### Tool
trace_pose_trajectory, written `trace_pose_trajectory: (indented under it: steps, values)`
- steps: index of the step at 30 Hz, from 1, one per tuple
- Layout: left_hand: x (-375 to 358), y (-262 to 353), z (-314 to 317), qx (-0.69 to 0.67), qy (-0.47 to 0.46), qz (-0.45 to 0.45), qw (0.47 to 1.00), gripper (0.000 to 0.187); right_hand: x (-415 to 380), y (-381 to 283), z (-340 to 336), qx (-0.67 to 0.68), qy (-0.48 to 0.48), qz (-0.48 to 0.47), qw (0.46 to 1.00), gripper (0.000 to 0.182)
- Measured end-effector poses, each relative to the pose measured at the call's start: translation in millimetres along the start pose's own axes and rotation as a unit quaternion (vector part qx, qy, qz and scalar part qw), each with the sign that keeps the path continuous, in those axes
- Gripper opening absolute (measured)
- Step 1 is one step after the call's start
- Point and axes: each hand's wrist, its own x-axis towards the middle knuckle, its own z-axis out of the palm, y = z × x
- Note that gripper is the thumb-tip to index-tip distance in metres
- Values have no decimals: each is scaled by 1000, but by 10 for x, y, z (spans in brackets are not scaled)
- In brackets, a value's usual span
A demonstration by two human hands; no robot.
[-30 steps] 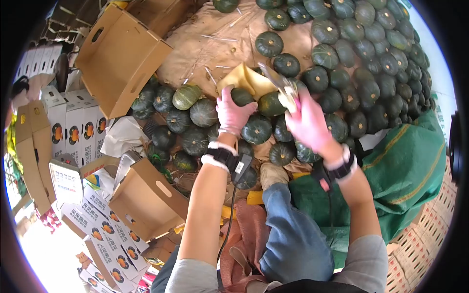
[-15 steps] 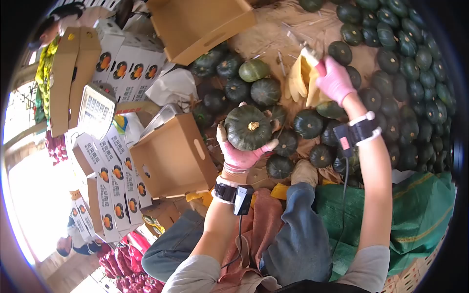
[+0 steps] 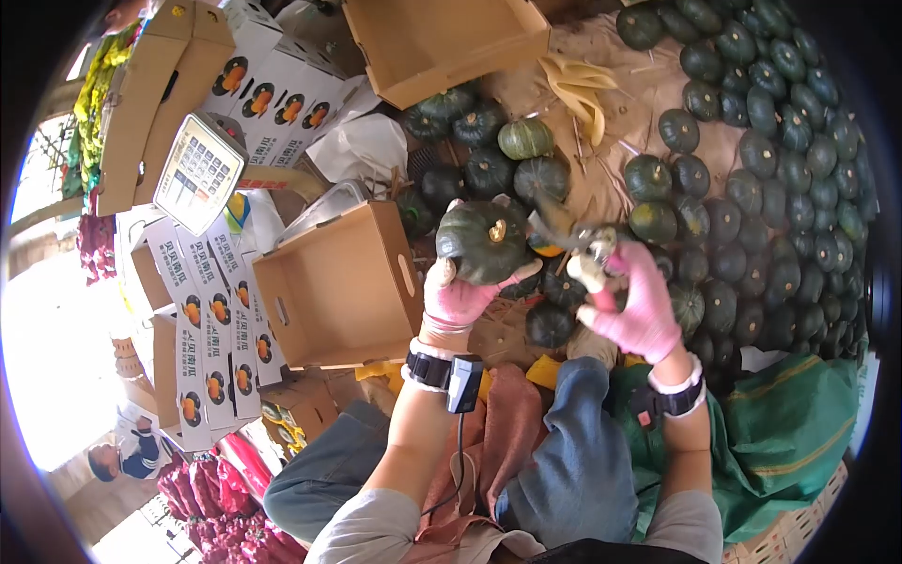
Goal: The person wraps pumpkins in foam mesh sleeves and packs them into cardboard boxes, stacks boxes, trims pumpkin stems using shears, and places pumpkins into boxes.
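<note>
A dark green pumpkin [image 3: 474,246] rests stem-side up in my left hand [image 3: 458,303], whose pink-gloved fingers curl around it from below. Just right of it is my right hand [image 3: 639,305], also in a pink glove, closed around pruning shears [image 3: 594,242]. Motion blurs the metal blades, which point left toward the pumpkin's stem. Beneath and beyond both hands lie more pumpkins [image 3: 548,324] on brown sheeting. A pair of yellow gloves [image 3: 581,94] lies on that sheeting, farther off.
An open cardboard box [image 3: 324,299] stands left of my left hand; a second box [image 3: 446,47] is beyond. Printed cartons [image 3: 211,329] and a scale display [image 3: 199,174] are at left. Stacked pumpkins [image 3: 789,188] fill the right. Another person [image 3: 127,456] is at lower left.
My right hand has come down and left from the yellow gloves, which now lie on the sheeting, and brings the shears near the pumpkin. My left hand still holds the pumpkin, now tilted more.
</note>
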Motion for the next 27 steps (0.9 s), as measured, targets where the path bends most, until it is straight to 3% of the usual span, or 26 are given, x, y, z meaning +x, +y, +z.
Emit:
trace_pose_trajectory:
  steps: [4,8,12,16,20,26,27]
  values:
    - [-11,-97,80,-23,27,0,999,79,-240,-19,196,-32,-49,41,997,62]
    - [28,-147,95,27,-23,64,997,68,-228,-54,170,-66,-56,42,995,62]
    - [14,-137,-2,88,-7,53,995,73,-175,-24,86,-148,-86,37,985,62]
    - [-38,-166,-112,75,25,-3,997,74,-149,41,15,-165,-113,14,980,63]
    - [-90,-204,35,54,82,-56,994,74,-126,73,-21,-184,-136,52,972,51]
    - [-83,-208,125,-7,193,-151,970,65,-184,265,98,-166,-75,38,983,36]
    - [-59,-170,132,-19,217,-171,961,62,-182,286,106,-170,-37,-2,985,30]
